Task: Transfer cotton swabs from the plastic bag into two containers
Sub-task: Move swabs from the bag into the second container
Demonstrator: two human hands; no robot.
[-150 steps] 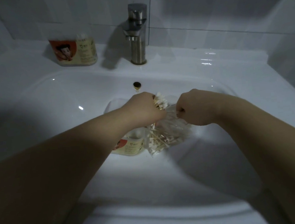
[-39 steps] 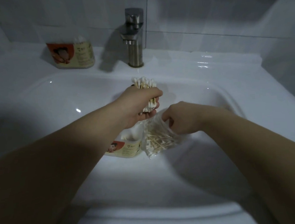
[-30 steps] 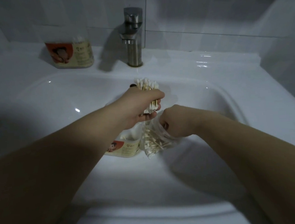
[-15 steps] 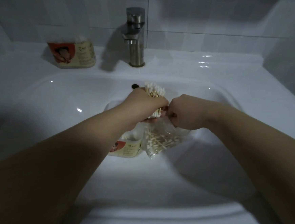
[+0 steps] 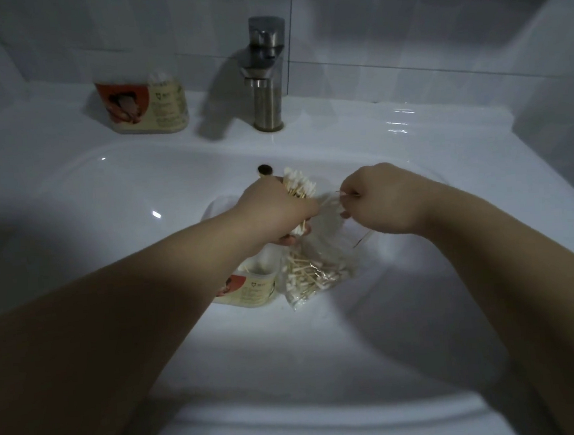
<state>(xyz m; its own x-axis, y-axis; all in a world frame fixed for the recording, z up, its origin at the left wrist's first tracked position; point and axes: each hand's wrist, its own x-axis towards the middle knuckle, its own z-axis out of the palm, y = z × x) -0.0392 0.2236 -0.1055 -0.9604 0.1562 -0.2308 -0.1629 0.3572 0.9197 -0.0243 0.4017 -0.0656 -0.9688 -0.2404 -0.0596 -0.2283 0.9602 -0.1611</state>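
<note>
White-tipped wooden cotton swabs (image 5: pixel 298 187) clenched in left grip (image 5: pixel 275 214); limp clear plastic bag (image 5: pixel 325 245) pinched by right grip (image 5: pixel 380 203). Swabs light, loose: mid-stick hold advised.

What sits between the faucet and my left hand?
Head view: just the dark overflow hole in the white sink wall, between faucet and left hand.

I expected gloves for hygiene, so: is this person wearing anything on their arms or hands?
Nothing that shows. The left hand and right hand are bare, with no gloves and no rings visible. The left forearm and right forearm are uncovered to the picture's edge: no sleeves, watch or bracelet. The light is dim, so something tiny could escape notice.
</note>
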